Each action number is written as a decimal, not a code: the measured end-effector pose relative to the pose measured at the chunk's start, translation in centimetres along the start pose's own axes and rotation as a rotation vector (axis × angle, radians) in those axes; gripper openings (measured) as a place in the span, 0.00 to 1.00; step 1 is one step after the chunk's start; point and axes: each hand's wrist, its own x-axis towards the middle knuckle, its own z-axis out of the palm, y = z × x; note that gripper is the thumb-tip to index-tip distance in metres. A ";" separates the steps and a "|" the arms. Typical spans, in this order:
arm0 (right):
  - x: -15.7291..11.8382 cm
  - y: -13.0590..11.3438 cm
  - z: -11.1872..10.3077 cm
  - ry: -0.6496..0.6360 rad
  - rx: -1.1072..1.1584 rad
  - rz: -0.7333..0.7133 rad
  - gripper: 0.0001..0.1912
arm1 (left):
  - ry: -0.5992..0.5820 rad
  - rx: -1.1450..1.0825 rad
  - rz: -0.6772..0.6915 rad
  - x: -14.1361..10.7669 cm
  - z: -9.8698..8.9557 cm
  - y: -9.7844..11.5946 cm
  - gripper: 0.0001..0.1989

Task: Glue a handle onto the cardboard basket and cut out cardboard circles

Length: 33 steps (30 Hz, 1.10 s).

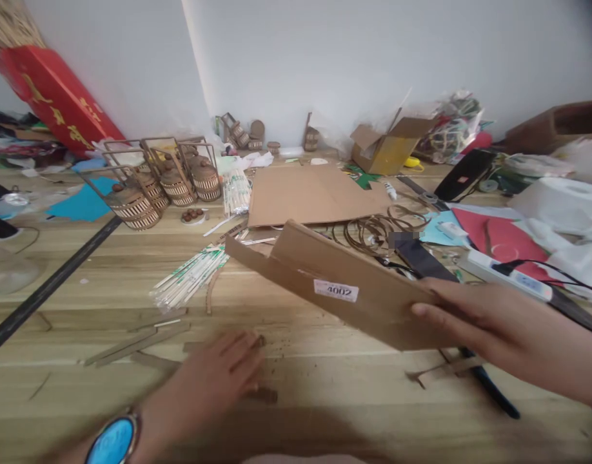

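Gripping the folded cardboard (373, 298) by its right end, the right hand (474, 316) does well to keep it steady above the wooden table (339, 393) and clear of the brown strips (153, 361) beside the left hand (228, 364), whose loosely spread fingers appear to grasp nothing.

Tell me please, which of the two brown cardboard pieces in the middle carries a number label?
The folded cardboard held in the right hand: its white label reads 4002. The flat sheet lying behind it shows no label.
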 end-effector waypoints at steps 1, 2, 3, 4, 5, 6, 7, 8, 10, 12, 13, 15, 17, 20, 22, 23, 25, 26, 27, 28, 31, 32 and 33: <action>0.1 -0.4 0.4 -0.106 0.066 -0.005 0.22 | 0.024 -0.035 0.041 -0.1 0.1 1.0 0.13; 0.4 -0.5 0.8 -0.204 0.126 0.001 0.20 | 0.059 -0.055 0.051 -0.3 0.3 1.8 0.10; 0.8 -0.6 1.2 -0.302 0.182 0.010 0.18 | 0.075 -0.063 0.052 -0.4 0.6 2.4 0.09; 1.2 -0.4 1.6 -0.343 0.209 0.038 0.17 | 0.083 -0.067 0.035 -0.5 1.0 2.7 0.08; 1.7 -0.1 1.9 -0.366 0.228 0.059 0.16 | 0.077 -0.068 0.009 -0.5 1.4 2.8 0.07; 2.2 0.3 2.2 -0.379 0.245 0.077 0.16 | 0.065 -0.070 -0.017 -0.6 1.7 2.7 0.06; 2.6 0.9 2.4 -0.382 0.265 0.094 0.15 | 0.049 -0.074 -0.045 -0.7 2.0 2.5 0.05; 2.9 1.5 2.6 -0.378 0.288 0.113 0.15 | 0.035 -0.077 -0.066 -0.8 2.3 2.2 0.04; 3.3 2.9 2.5 -0.353 0.314 0.164 0.15 | 0.006 -0.068 -0.074 -1.1 2.7 1.3 0.04; 3.3 4.0 1.9 -0.299 0.312 0.237 0.15 | -0.022 -0.034 -0.065 -1.6 2.8 0.4 0.06; 3.1 4.3 1.4 -0.271 0.314 0.268 0.15 | -0.035 -0.008 -0.068 -1.8 2.8 -0.1 0.08; 2.6 4.2 0.3 -0.214 0.313 0.285 0.17 | -0.024 0.050 -0.086 -2.0 2.5 -0.7 0.11; 2.0 2.8 -0.6 -0.138 0.246 0.194 0.18 | 0.039 0.102 -0.093 -1.9 1.6 -0.6 0.13; 1.8 -1.1 0.0 0.050 -0.025 -0.123 0.18 | 0.190 0.109 -0.052 -0.7 -1.2 0.9 0.16; 2.2 -4.1 2.0 0.210 -0.258 -0.306 0.19 | 0.350 0.052 0.015 0.6 -3.4 1.9 0.18; 2.6 -5.4 3.4 0.317 -0.336 -0.391 0.21 | 0.435 0.077 0.020 1.4 -4.3 2.1 0.18; 3.4 -7.3 6.5 0.340 -0.397 -0.528 0.21 | 0.458 0.218 -0.115 3.1 -5.6 1.8 0.21; 3.7 -7.9 8.0 0.346 -0.397 -0.578 0.20 | 0.401 0.273 -0.199 3.9 -5.9 1.3 0.21; 4.1 -8.2 9.2 0.375 -0.383 -0.635 0.19 | 0.291 0.316 -0.253 4.5 -6.1 0.7 0.22; 4.3 -8.3 10.2 0.376 -0.366 -0.681 0.19 | 0.206 0.363 -0.229 5.1 -6.0 -0.1 0.23; 4.4 -6.3 11.3 0.314 -0.288 -0.673 0.19 | 0.097 0.453 -0.194 5.4 -5.3 -2.0 0.27; 4.3 -5.0 11.1 0.279 -0.272 -0.591 0.21 | 0.087 0.479 -0.211 5.1 -5.0 -2.5 0.28; 4.2 -3.5 10.8 0.237 -0.267 -0.464 0.25 | 0.078 0.499 -0.240 4.7 -4.6 -2.9 0.29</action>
